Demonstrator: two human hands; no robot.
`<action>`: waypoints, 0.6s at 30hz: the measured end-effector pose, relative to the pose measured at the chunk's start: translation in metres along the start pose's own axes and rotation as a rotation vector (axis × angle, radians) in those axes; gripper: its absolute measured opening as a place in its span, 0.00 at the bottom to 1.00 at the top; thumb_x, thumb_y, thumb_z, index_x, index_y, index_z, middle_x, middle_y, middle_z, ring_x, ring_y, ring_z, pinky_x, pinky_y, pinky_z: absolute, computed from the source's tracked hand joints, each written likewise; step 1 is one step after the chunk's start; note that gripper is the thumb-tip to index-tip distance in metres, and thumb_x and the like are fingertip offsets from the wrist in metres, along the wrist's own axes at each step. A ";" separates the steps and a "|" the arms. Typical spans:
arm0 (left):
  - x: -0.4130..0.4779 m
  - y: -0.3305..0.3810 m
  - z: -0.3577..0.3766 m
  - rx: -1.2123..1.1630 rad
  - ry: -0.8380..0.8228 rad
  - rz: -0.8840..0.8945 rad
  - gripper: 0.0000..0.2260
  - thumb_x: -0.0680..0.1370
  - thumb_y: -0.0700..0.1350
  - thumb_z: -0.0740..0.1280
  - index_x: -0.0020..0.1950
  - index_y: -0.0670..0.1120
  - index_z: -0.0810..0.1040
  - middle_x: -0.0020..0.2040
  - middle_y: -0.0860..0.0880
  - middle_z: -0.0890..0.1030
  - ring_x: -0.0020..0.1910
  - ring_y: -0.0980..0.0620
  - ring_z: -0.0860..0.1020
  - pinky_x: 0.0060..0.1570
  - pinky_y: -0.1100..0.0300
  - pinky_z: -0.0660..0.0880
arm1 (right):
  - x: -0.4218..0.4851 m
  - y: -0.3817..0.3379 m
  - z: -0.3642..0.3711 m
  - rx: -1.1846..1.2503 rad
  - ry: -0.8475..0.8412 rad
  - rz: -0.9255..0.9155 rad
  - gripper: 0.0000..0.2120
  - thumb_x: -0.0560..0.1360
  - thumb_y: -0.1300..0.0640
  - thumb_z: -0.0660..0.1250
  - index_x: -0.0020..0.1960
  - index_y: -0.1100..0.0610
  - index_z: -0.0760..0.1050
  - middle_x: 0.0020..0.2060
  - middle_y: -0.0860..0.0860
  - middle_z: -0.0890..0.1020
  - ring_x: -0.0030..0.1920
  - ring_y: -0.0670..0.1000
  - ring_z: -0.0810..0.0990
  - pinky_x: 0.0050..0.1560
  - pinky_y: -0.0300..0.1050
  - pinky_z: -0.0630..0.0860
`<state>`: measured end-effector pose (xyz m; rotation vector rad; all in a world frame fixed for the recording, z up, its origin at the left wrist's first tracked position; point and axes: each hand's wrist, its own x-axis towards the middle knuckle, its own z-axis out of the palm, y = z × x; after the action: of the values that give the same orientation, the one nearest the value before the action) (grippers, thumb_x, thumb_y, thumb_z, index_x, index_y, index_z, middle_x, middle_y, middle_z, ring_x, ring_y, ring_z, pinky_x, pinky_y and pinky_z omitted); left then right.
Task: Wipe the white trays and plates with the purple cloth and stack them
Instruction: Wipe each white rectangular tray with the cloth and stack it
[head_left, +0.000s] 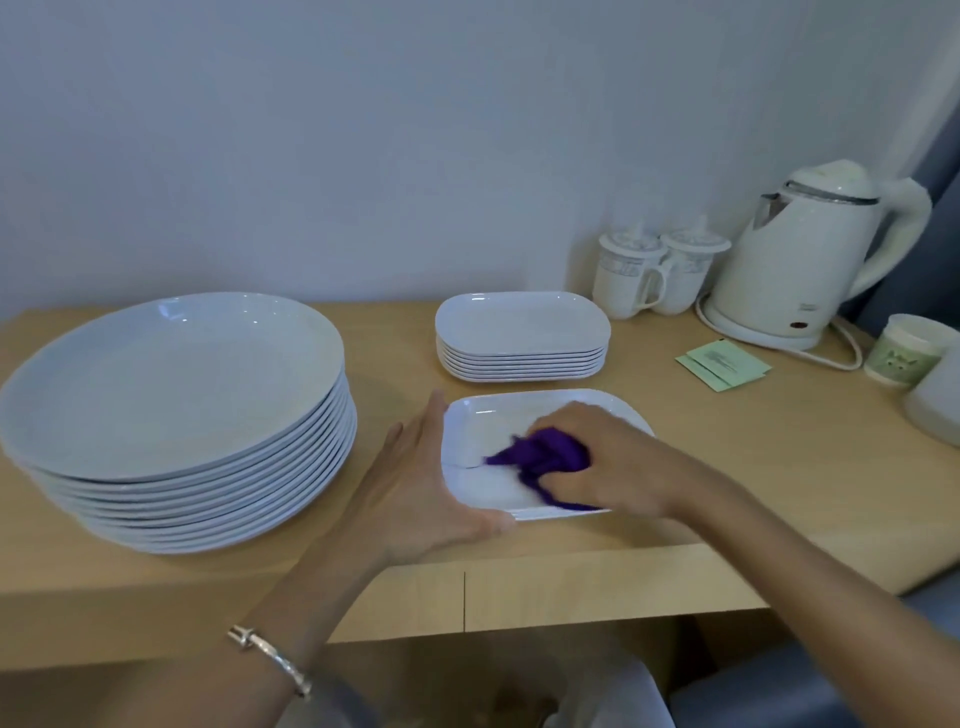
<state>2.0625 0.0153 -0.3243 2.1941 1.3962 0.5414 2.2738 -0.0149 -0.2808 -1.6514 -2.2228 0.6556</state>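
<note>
Left hand (431, 488): fingers and thumb clasp the left end of the white tray (498, 415), near the bench's (753, 467) front edge.
Right hand (597, 462): fingers bunched around the purple cloth (540, 460), pressing it onto the tray's middle.
Behind: stack of trays (522, 332); stack of round plates (176, 389) at left.

The person is wearing a slim silver bangle (271, 662) behind the left hand (421, 488); both forearms (779, 561) are showing bare.
</note>
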 end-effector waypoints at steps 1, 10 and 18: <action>0.000 0.001 -0.001 0.003 -0.006 0.004 0.47 0.54 0.67 0.74 0.65 0.61 0.51 0.58 0.64 0.63 0.59 0.55 0.66 0.56 0.54 0.71 | -0.007 0.012 -0.010 -0.059 0.027 0.065 0.11 0.67 0.50 0.68 0.47 0.54 0.77 0.43 0.49 0.78 0.47 0.50 0.74 0.52 0.53 0.73; -0.004 0.011 0.001 -0.054 0.019 0.080 0.49 0.60 0.61 0.78 0.65 0.73 0.43 0.54 0.79 0.55 0.56 0.72 0.56 0.51 0.75 0.61 | 0.060 -0.033 0.052 -0.170 0.360 0.349 0.20 0.75 0.48 0.61 0.63 0.57 0.66 0.63 0.57 0.67 0.64 0.59 0.64 0.62 0.53 0.62; -0.002 0.012 0.000 -0.025 0.050 0.053 0.41 0.56 0.63 0.76 0.57 0.68 0.51 0.55 0.66 0.67 0.57 0.59 0.69 0.53 0.59 0.72 | -0.007 -0.004 -0.002 0.107 -0.029 0.072 0.09 0.68 0.51 0.69 0.48 0.48 0.76 0.45 0.47 0.77 0.47 0.49 0.76 0.51 0.51 0.76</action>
<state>2.0707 0.0094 -0.3169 2.2172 1.3533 0.6334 2.2735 -0.0225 -0.2769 -1.6853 -2.1166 0.8067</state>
